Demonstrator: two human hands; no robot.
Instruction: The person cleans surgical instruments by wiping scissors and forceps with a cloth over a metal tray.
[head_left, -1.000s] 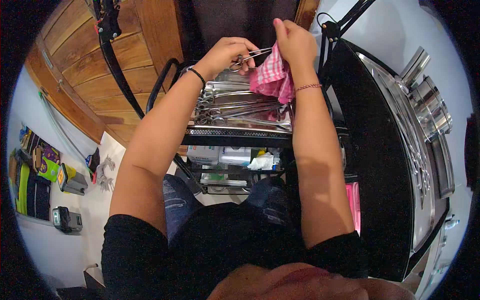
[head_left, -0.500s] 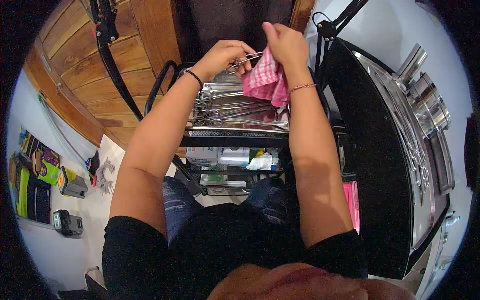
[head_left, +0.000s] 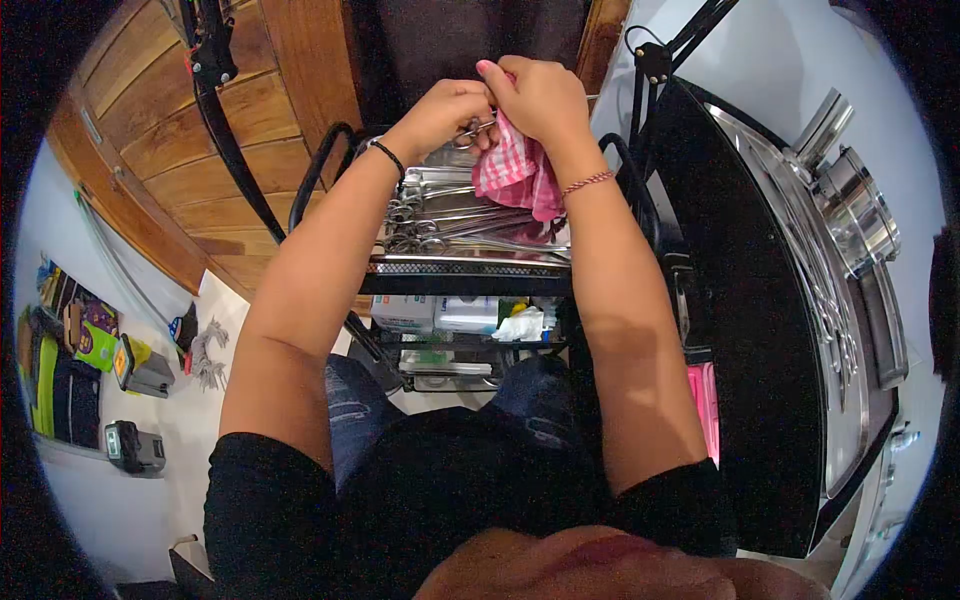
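My left hand (head_left: 445,115) is closed on the ring handles of a metal scissor-like instrument (head_left: 474,131). Beside it, my right hand (head_left: 540,98) grips a pink-and-white checked cloth (head_left: 510,165), which hangs down over part of the tray. The instrument's far end is hidden by the cloth and my right hand. Below both hands, several metal ring-handled instruments (head_left: 430,225) lie in a metal tray (head_left: 480,262), their rings toward the left.
The tray sits on a black trolley (head_left: 470,281) with packages (head_left: 466,312) on its lower shelf. At right, a black table (head_left: 750,300) bears another tray of instruments (head_left: 835,330) and a steel container (head_left: 858,210). A wooden door (head_left: 230,140) is at left.
My right hand has moved left, close against my left hand, and the cloth has shifted left with it. My left hand has barely moved and still holds the instrument.
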